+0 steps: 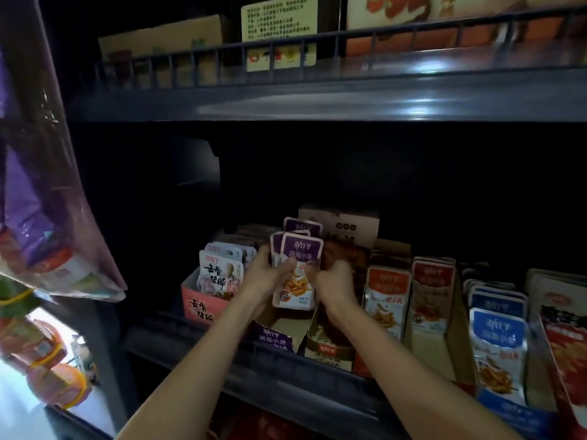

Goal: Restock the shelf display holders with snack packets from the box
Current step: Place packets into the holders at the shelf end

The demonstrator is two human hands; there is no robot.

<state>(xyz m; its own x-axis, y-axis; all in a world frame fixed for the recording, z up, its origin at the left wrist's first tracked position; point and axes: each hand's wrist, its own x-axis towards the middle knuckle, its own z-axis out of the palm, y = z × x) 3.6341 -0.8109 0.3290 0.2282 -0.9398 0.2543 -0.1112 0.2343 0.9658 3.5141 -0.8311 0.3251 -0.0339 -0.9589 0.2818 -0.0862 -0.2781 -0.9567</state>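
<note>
Together, the left hand and right hand each grip a stack of purple packets, upright over the purple holder near the shelf's front edge.

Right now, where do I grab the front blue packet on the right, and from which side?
Pinch the blue packet by its top edge, coming from above and in front. It stands upright in its holder, with others stacked right behind it and cardboard walls close on both sides, so only the top strip looks free.
</note>
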